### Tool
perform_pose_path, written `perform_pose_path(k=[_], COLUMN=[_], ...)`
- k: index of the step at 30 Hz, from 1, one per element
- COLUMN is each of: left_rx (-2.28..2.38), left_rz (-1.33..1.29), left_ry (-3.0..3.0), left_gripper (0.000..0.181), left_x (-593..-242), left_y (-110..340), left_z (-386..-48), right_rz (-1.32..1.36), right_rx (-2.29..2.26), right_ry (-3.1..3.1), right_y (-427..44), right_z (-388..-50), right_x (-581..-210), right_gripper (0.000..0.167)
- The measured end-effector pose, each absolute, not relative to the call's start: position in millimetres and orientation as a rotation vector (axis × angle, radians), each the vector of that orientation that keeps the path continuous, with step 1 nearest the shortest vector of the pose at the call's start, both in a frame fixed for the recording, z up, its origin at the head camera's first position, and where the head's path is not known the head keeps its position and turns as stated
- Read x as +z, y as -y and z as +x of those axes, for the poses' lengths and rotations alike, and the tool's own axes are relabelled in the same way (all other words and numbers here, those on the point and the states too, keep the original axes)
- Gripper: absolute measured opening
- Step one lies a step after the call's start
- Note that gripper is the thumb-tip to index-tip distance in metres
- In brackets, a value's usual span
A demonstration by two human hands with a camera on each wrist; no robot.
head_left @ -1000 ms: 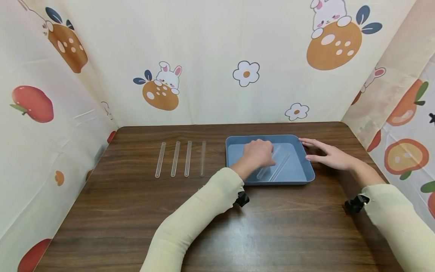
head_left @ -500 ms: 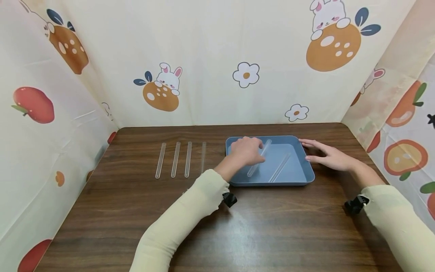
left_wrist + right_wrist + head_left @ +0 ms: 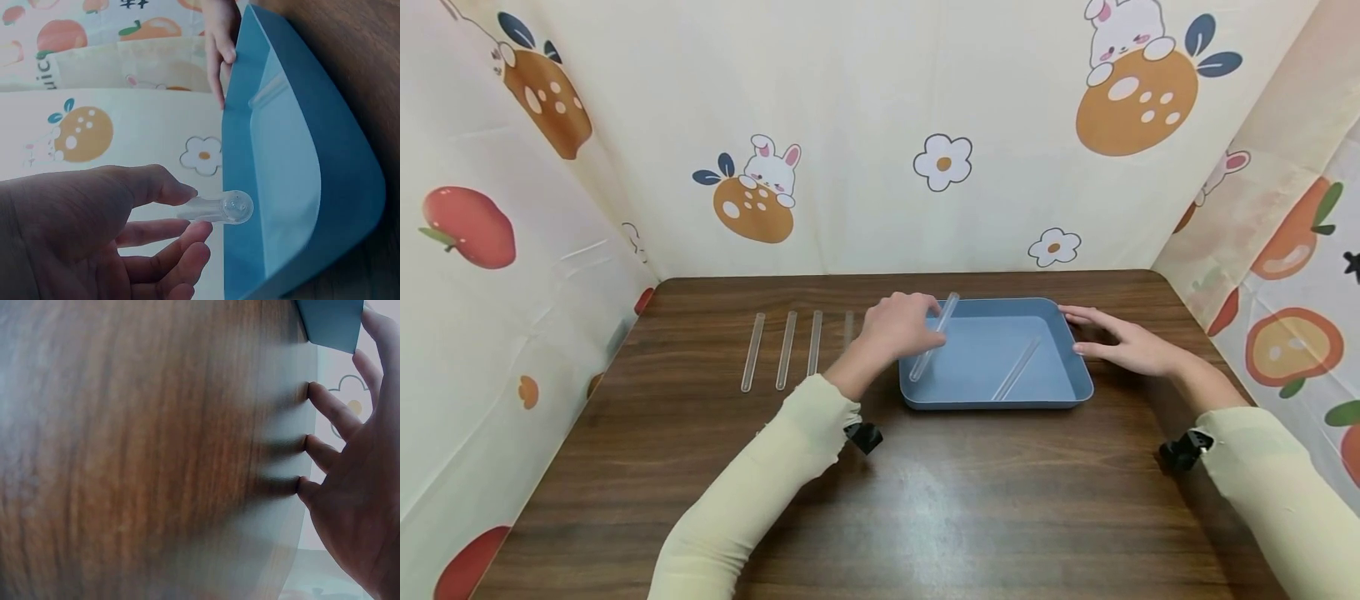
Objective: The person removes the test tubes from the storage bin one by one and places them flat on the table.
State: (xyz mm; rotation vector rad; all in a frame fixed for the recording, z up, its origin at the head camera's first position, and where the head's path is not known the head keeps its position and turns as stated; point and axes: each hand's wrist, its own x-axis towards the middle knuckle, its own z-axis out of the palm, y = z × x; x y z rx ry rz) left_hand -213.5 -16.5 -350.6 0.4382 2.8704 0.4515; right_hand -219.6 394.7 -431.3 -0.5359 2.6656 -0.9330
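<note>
Over the left end of the blue tray [image 3: 977, 396], my left hand [image 3: 898, 327] pinches a clear test tube [image 3: 922, 364] between thumb and fingers. The tube tilts, and its rounded end shows in the left wrist view [image 3: 237, 207]. Another test tube [image 3: 1017, 368] lies slanted on the tray floor. At the tray's right wall rests my right hand [image 3: 1131, 343], its thumb and a finger touching the wall. In the right wrist view the other fingertips [image 3: 310, 392] stand on the table.
Left of the tray, several clear test tubes [image 3: 785, 350] lie side by side on the brown wooden table [image 3: 700, 467]. The rightmost of them is partly hidden by my left hand. A printed curtain [image 3: 865, 100] encloses the table's back and sides.
My left hand has moved left across the tray with the test tube, which has risen from among the tray's contents to its left rim. The right hand and tray have stayed put.
</note>
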Motion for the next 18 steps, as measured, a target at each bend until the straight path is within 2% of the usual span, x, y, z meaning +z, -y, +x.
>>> perform_pose_path(k=[18], left_rx=[0.572], left_rz=[0.308], left_ry=[-2.857], left_gripper=[0.047], left_x=[-347.7], left_y=[98.5], left_z=[-216.7], right_rz=[-0.530], right_rx=[-0.918], right_ry=[-2.671], right_y=[-397.9], right_z=[-222.4], right_x=[-435.3], right_gripper=[0.078])
